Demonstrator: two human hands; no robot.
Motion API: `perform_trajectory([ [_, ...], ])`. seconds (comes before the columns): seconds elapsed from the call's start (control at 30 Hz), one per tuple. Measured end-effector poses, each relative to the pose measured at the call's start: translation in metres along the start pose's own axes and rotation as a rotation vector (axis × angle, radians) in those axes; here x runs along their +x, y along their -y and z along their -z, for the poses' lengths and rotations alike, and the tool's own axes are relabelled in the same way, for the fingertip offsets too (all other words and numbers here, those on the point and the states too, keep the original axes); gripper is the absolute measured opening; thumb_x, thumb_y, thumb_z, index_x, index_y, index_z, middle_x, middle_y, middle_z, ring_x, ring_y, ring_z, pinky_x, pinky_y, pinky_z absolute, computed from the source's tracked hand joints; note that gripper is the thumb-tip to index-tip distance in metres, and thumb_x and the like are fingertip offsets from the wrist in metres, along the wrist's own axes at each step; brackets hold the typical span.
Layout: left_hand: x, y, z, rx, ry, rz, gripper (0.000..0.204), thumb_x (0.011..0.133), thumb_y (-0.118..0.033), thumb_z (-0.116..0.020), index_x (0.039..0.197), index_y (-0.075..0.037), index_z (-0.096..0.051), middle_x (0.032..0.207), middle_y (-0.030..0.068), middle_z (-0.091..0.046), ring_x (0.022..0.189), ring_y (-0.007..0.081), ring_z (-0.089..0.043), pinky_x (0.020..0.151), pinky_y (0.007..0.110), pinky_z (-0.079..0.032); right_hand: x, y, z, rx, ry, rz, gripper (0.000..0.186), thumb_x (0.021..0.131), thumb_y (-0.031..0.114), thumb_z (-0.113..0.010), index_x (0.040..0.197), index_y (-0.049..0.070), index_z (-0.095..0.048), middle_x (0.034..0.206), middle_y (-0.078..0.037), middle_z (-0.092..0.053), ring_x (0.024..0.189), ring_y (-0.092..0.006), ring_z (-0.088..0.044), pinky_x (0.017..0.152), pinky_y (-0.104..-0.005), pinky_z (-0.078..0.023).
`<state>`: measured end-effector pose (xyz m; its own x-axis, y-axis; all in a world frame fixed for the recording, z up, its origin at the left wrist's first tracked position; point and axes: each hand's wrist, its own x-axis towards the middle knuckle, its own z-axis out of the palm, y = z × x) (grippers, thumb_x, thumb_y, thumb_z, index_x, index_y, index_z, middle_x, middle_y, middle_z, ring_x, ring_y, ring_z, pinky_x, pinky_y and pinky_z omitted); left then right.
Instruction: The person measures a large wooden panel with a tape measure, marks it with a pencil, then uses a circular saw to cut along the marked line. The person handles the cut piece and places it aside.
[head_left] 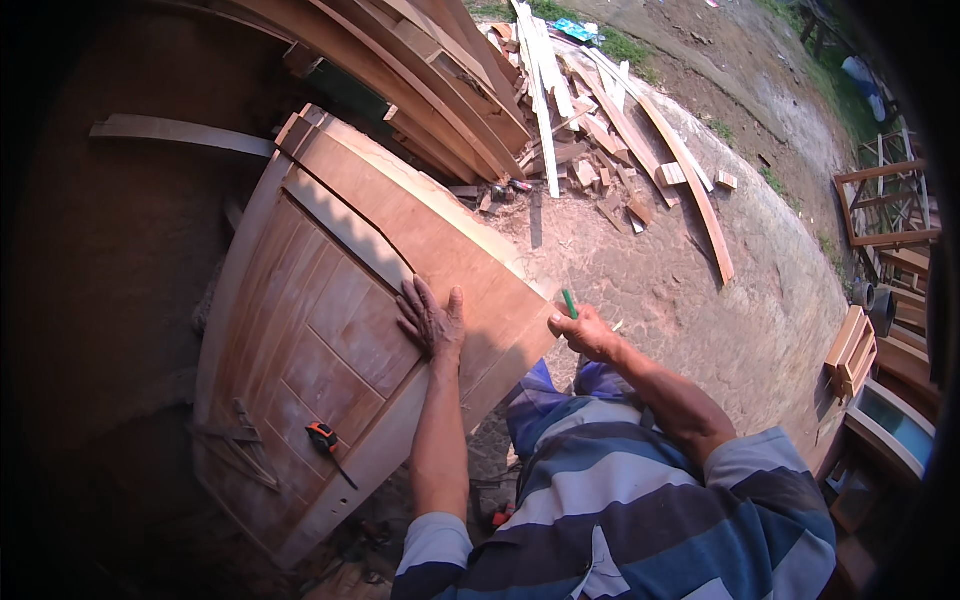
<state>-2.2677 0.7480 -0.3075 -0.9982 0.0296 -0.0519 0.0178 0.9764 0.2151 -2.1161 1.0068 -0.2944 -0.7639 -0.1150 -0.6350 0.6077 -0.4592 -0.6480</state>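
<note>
A wide plywood board [440, 240] lies on top of a wooden panelled door [325, 330]. My left hand [435, 320] rests palm down at the board's inner edge, fingers extended over it. My right hand [580, 330] grips a green pencil [568, 300] at the board's outer corner, its thumb against the edge; whether it also grips the board, I cannot tell for sure. An orange and black tape measure [322, 435] sits on the door's lower part, near some loose tools or sticks [250, 445] that I cannot make out clearly.
Stacked timber [430, 70] stands at the top left. A heap of offcuts and long strips [600, 150] lies on the concrete ground [680, 320] beyond the board. Wooden frames [890, 200] and smaller wooden pieces [850, 355] stand along the right.
</note>
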Motion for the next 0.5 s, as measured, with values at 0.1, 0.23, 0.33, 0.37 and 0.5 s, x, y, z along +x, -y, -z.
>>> perform_trajectory([
  [0.1, 0.001, -0.001, -0.001, 0.007, 0.007, 0.013, 0.099, 0.094, -0.080, -0.037, 0.164, -0.012, -0.022, 0.171, 0.0145, -0.016, 0.157, 0.0409, -0.012, 0.123, 0.063, -0.009, -0.002, 0.003, -0.001, -0.035, -0.028, 0.004, 0.021, 0.099, 0.030, -0.066, 0.090, 0.011, -0.065, 0.066, 0.006, -0.049, 0.047, -0.0041, -0.033, 0.044, -0.0264, -0.023],
  [0.23, 0.002, -0.002, 0.000, 0.006, -0.009, 0.002, 0.097, 0.095, -0.078, -0.039, 0.164, -0.012, -0.021, 0.172, 0.0144, -0.016, 0.157, 0.0416, -0.011, 0.123, 0.064, -0.008, -0.002, 0.000, -0.001, -0.146, -0.048, 0.049, 0.027, 0.100, 0.035, -0.065, 0.094, 0.009, -0.066, 0.071, 0.005, -0.054, 0.053, -0.0050, -0.039, 0.048, -0.0260, -0.028],
  [0.33, 0.001, -0.006, 0.003, 0.017, -0.013, -0.002, 0.096, 0.095, -0.075, -0.041, 0.165, -0.012, -0.019, 0.172, 0.0141, -0.015, 0.157, 0.0433, -0.011, 0.122, 0.066, -0.007, 0.006, -0.008, -0.002, -0.265, -0.076, 0.140, 0.034, 0.102, 0.039, -0.063, 0.105, 0.006, -0.067, 0.082, 0.000, -0.063, 0.066, -0.0084, -0.051, 0.057, -0.0279, -0.038],
  [0.37, 0.000, -0.009, 0.003, 0.015, -0.011, 0.004, 0.096, 0.096, -0.075, -0.041, 0.165, -0.012, -0.018, 0.172, 0.0139, -0.015, 0.157, 0.0439, -0.011, 0.122, 0.067, -0.007, 0.008, -0.009, -0.001, -0.300, -0.073, 0.172, 0.037, 0.102, 0.040, -0.062, 0.109, 0.005, -0.067, 0.086, -0.001, -0.065, 0.071, -0.0097, -0.055, 0.060, -0.0288, -0.042],
  [0.5, 0.002, -0.012, 0.009, 0.123, 0.051, -0.013, 0.093, 0.096, -0.069, -0.045, 0.165, -0.013, -0.016, 0.172, 0.0125, -0.014, 0.156, 0.0457, -0.010, 0.119, 0.072, -0.004, 0.021, 0.007, 0.005, -0.820, -0.623, 0.319, 0.043, 0.108, 0.042, -0.048, 0.118, 0.002, -0.059, 0.093, -0.011, -0.064, 0.087, -0.0203, -0.061, 0.080, -0.0389, -0.048],
])
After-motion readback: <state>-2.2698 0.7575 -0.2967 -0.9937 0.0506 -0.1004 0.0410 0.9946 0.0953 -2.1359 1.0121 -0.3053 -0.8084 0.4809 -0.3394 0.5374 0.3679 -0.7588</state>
